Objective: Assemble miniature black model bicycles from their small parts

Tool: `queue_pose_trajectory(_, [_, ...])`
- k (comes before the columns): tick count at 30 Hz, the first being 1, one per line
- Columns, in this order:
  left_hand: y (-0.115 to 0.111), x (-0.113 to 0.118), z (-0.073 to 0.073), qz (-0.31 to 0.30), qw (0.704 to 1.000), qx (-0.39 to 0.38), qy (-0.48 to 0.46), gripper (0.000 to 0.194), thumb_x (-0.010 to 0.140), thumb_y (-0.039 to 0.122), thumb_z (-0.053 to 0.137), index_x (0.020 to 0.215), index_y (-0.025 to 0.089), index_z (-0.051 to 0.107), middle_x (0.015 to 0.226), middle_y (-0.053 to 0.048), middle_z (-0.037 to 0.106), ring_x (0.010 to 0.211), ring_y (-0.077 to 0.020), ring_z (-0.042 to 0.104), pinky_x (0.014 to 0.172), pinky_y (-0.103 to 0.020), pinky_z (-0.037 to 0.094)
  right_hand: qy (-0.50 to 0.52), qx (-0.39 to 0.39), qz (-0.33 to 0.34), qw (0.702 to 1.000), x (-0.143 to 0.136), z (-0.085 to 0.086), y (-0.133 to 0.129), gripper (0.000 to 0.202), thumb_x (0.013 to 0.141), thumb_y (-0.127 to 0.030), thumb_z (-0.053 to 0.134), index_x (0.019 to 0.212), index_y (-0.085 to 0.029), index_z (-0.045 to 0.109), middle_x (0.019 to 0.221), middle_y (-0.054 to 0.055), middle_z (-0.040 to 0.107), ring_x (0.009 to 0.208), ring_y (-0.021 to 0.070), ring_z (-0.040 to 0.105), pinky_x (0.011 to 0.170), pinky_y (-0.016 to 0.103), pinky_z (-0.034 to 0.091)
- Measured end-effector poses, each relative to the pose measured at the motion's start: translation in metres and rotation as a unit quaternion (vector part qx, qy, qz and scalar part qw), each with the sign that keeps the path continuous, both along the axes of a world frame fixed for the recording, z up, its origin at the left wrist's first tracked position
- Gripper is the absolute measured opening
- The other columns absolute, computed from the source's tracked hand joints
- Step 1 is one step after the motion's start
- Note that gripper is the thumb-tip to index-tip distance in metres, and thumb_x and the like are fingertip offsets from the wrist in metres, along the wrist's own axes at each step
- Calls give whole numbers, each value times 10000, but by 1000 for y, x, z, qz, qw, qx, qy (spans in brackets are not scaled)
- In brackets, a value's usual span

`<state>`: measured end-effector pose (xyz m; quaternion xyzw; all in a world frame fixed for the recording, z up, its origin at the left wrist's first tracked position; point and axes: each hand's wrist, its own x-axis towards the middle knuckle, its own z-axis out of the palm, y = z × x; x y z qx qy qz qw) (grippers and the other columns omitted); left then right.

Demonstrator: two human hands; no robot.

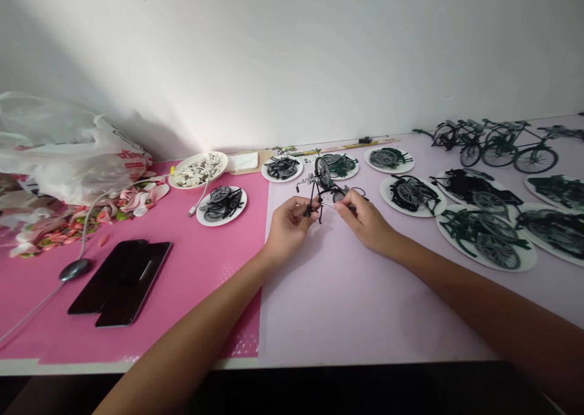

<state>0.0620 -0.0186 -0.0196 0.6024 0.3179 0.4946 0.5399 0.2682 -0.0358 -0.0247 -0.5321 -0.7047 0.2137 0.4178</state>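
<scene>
A small black model bicycle (323, 173) is held upended over the lilac part of the table, one spoked wheel raised and its handlebar to the left. My left hand (292, 225) pinches its frame near the seat. Closed around a small screwdriver (351, 207), my right hand (365, 223) points the thin metal shaft leftward at the bicycle frame. The shaft's tip is too small to make out against the dark parts.
Plates of bicycle parts (222, 206) lie left, behind and right (486, 238). Assembled model bicycles (506, 144) stand at the back right. Two phones (132, 284), a cable, a bowl of pale pieces (198, 170) and a plastic bag (68, 153) occupy the left.
</scene>
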Motion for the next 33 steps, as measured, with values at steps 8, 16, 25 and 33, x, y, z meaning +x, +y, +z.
queue_pose_trajectory(8, [0,1,-2,-11,1000,8,-9,355,814,436,831,932,185,609,1114,-128,765,1339,-311,613,1103,-459,471,4,-2,-7,1000,1,-3,2,286,1013,-489,495,861,-250,459,718,-24,538,615,166,464,603,309,345])
queue_pose_trajectory(16, [1,2,-6,1,999,37,3,318,841,408,807,957,180,619,1167,-142,750,1327,-309,625,1110,-468,482,-31,5,-5,1000,0,3,0,463,1045,-579,359,790,-237,540,801,44,576,780,225,565,746,357,419])
queue_pose_trajectory(25, [0,1,-5,6,999,39,15,299,851,393,799,973,176,633,1205,-147,745,1305,-296,641,1112,-457,493,-22,6,-10,1000,0,0,3,498,1051,-569,360,706,-239,501,666,13,540,639,194,517,650,342,392])
queue_pose_trajectory(33, [0,2,-5,2,999,29,14,325,836,411,811,983,172,645,1228,-156,742,1287,-299,651,1089,-446,506,-7,29,-29,999,-2,-2,3,466,1029,-556,451,700,-232,514,677,2,502,647,182,480,640,331,370])
